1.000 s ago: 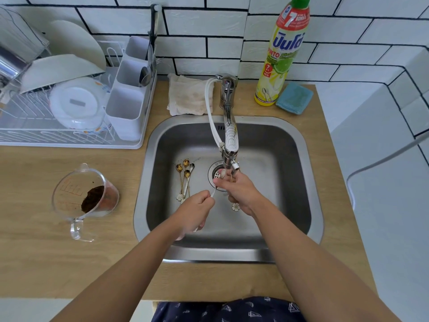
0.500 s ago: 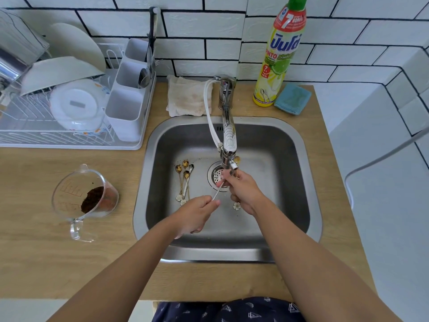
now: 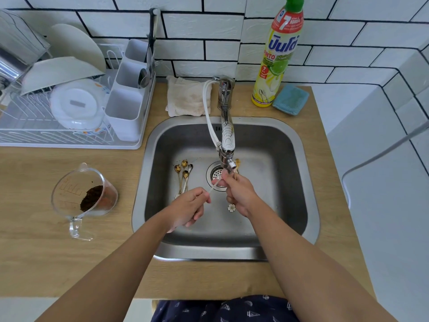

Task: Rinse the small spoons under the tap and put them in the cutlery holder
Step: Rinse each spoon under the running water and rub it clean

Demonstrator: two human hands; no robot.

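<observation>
Item: rinse in progress at the sink (image 3: 299, 182). Left hand (image 3: 188, 209): fingers curled, pinching the near end of a pale-handled small spoon (image 3: 212, 190), which runs up and right to the right hand. Right hand (image 3: 239, 194): fingers curled, thumb and forefinger working the bowl end of that spoon directly below the tap (image 3: 227, 140) outlet; it also holds a gold spoon (image 3: 236, 165), whose bowl shows above the knuckles and whose flower-charm end hangs below the palm. Change against half a second ago: slight; the left hand sits a little lower and nearer the person, so more of the pale handle shows between the two hands, while the right hand stays under the spout. Running water cannot be made out. Reading: the rub-and-rinse of this spoon continues; no transfer has begun. Outstanding: four soiled spoons (image 3: 183, 175) lying together on the basin floor, left of the drain (image 3: 217, 175). Destination: cutlery holder (image 3: 126, 112) on the drying rack (image 3: 69, 141), well apart to the left, already holding some larger cutlery.
</observation>
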